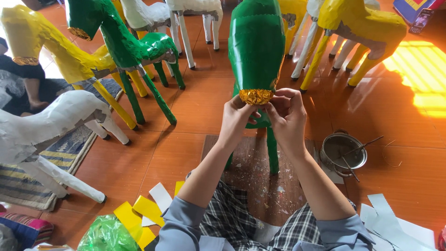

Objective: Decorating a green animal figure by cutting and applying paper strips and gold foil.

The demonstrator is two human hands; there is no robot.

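Gold foil band: crinkled gold foil band (256, 96) wraps the muzzle of the green paper-covered horse figure (256, 46), directly in front of me above the tiled floor (195, 111).
Left hand: my left hand (236, 117) pinches the band's left edge.
Right hand: my right hand (288, 115) pinches the band's right edge, fingers closed on the foil.
Risk: I judge the foil may tear or slip if I pull too hard; the figure could tip.
Count: green figures, two in view; yellow, at least three; white, several, partly cut off.
Metal pot: one metal pot with sticks (344, 151), right of my forearm.
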